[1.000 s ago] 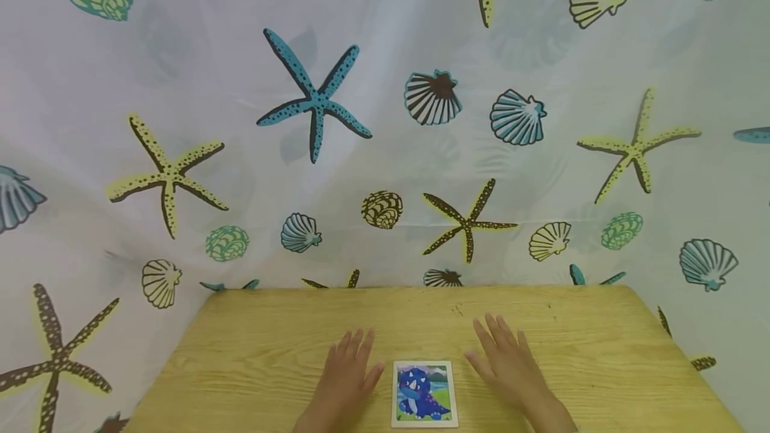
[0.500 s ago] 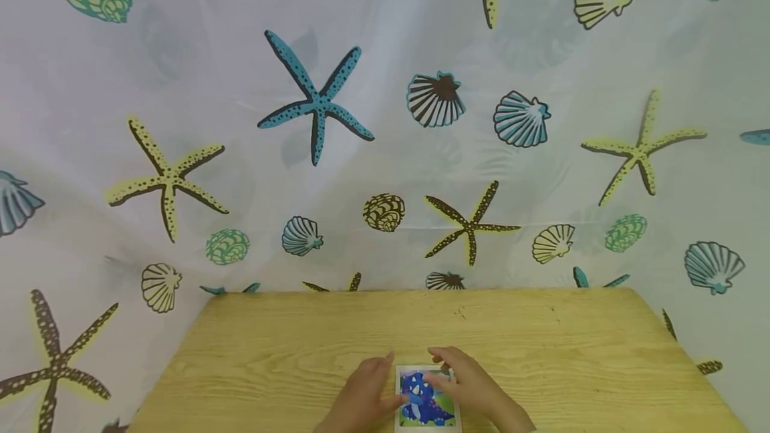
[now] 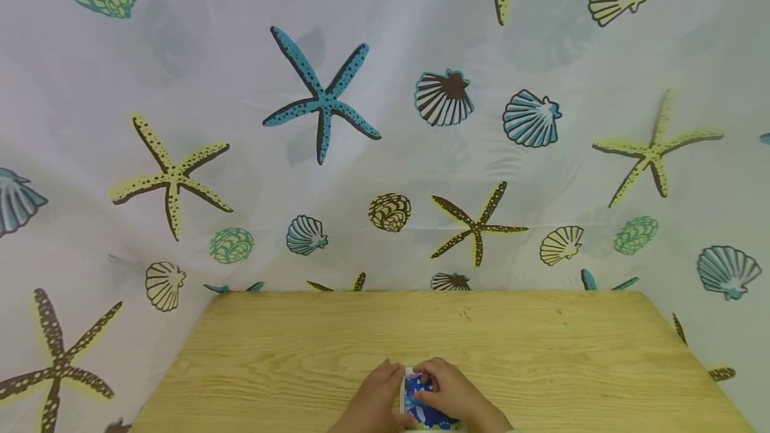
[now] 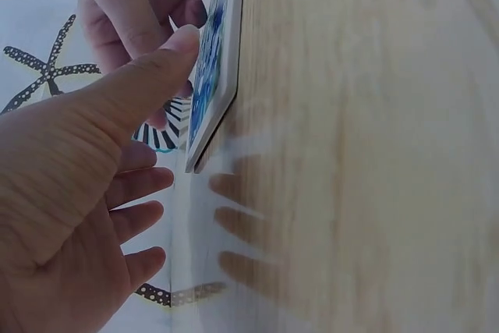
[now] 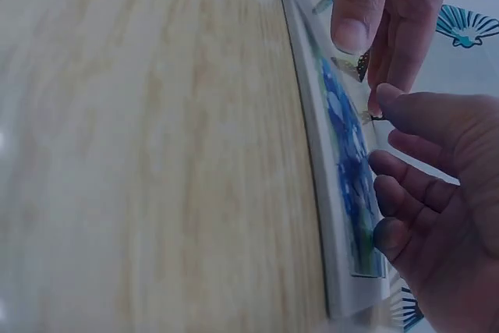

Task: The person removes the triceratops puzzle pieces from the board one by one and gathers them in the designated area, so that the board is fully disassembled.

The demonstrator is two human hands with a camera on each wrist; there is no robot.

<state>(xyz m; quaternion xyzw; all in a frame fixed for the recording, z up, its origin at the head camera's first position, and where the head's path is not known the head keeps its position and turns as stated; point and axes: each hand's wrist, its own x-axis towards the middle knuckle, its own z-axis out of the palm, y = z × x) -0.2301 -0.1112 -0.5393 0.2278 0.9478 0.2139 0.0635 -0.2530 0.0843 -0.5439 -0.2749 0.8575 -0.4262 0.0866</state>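
A square picture board (image 3: 430,415) with a pale border and a blue cartoon triceratops lies flat on the wooden table, partly covered by both hands in the head view. My left hand (image 3: 374,398) is at its left edge, thumb reaching over the picture; in the left wrist view the thumb tip (image 4: 185,39) is close to the board (image 4: 214,60), the other fingers loosely bent. From the right, my right hand (image 3: 454,393) comes over the board with bent fingers. In the right wrist view this hand (image 5: 460,185) shows a gap between thumb and fingers; whether the fingertips touch the picture, I cannot tell.
The wooden table (image 3: 289,346) extends to both sides of the board and behind it. A white cloth (image 3: 373,166) printed with starfish and shells hangs along the table's back and sides.
Both hands were spread flat on either side of the board. They have moved inward over its edges, and their fingers have bent. The board has barely shifted in the head view.
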